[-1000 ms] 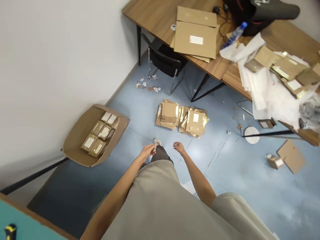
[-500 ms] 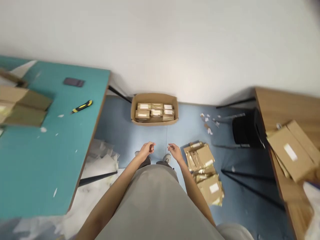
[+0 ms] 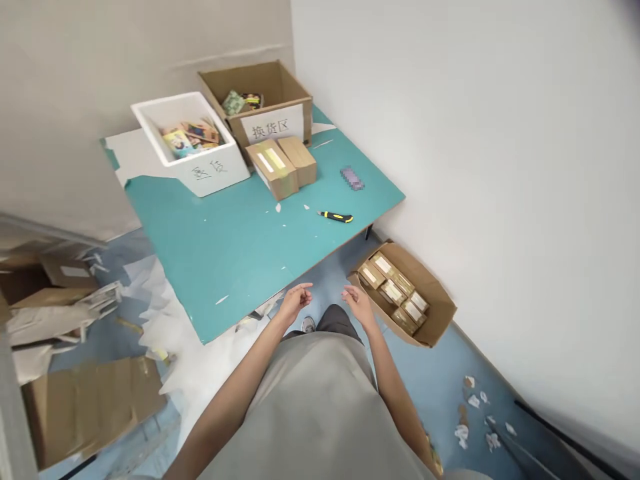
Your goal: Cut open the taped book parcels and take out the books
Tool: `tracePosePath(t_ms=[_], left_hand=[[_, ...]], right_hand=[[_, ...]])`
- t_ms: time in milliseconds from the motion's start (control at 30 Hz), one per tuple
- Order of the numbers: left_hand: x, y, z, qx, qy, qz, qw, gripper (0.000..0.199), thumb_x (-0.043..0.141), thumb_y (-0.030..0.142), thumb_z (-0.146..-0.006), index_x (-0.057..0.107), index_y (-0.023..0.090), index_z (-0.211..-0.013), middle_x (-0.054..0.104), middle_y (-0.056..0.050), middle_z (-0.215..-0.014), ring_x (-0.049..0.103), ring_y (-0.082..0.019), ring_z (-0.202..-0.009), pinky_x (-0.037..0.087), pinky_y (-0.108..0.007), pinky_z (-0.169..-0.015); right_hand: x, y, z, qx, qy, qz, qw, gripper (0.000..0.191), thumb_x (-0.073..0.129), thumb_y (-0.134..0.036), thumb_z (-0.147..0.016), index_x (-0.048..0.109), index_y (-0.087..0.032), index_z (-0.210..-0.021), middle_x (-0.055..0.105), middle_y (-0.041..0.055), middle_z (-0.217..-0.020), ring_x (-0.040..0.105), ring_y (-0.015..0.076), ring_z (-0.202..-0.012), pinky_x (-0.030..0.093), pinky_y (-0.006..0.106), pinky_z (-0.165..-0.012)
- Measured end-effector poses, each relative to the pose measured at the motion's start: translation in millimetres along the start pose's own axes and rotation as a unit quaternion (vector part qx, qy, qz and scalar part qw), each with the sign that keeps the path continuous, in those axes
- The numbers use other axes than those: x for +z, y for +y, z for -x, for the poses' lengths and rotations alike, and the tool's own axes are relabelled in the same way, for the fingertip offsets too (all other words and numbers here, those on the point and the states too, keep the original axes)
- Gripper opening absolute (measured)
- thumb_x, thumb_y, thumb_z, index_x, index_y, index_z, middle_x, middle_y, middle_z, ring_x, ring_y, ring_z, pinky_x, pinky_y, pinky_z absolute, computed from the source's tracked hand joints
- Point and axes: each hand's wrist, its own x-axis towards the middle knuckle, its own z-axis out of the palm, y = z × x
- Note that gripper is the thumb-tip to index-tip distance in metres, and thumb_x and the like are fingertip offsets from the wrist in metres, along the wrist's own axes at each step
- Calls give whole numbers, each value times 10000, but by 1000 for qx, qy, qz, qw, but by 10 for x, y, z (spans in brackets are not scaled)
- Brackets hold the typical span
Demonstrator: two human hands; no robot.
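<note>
Both hands hang in front of my body with nothing in them. My left hand (image 3: 297,301) has its fingers loosely curled and apart, beside the near edge of the teal table (image 3: 200,247). My right hand (image 3: 357,301), fingers also loosely apart, is left of an open carton (image 3: 435,313) of small taped boxes (image 3: 393,291) on the floor. On the table lie a black and yellow utility knife (image 3: 338,217), a blurred purple-grey object (image 3: 353,178) and a taped cardboard box (image 3: 277,170).
Behind stand a white foam box (image 3: 205,175) and a big labelled carton (image 3: 275,123), both with packets inside. White sheets (image 3: 195,373) and cardboard (image 3: 95,400) lie on the floor at left. Paper scraps (image 3: 463,435) are at lower right, beside the wall (image 3: 475,167).
The view has swung left, bringing the table's containers into sight. The wooden table and chair have left view, and the carton of boxes now appears farther right. Both hands remain empty.
</note>
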Motion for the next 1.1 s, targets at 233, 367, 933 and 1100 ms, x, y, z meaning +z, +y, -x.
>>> tracePosePath(t_ms=[233,367,933,1100], left_hand=[[-391,531,-351,5,110,118,987,426,553,15,-677,706,115,-1062,664,6,-733,644,-98,-605,530,-204,-623],[-453,1034,-535,42,165,173,970,376,572,27,-760,706,127,-1098,722,-24,-841,677,-91,-653,556,-200,-657],[-99,1597,-778,76,257,202,942,518,901,393,-716,748,163,-1153,811,-100,-1038,751,-168,-832,583,-297,-829],[-253,1538,-839,75,264,200,941,422,854,331,-747,749,169,-1122,809,-105,-1049,750,-170,-826,581,-299,-812]], right_hand=[[555,-615,-1215,-51,-91,82,991,569,721,-647,-861,727,-194,-1206,798,174,-1170,779,320,-1075,621,491,-992],[1020,-1086,-2087,-77,-106,164,978,744,767,-638,-836,650,-179,-1410,658,223,-1468,704,361,-1277,593,515,-1057],[2937,-2336,-4242,-113,-4,264,958,1261,845,-607,-811,185,-32,-1719,-10,367,-1785,24,541,-1665,230,717,-1297],[2916,-2256,-4186,-129,-9,251,959,1226,831,-542,-807,183,-29,-1713,15,364,-1777,63,538,-1661,244,709,-1308]])
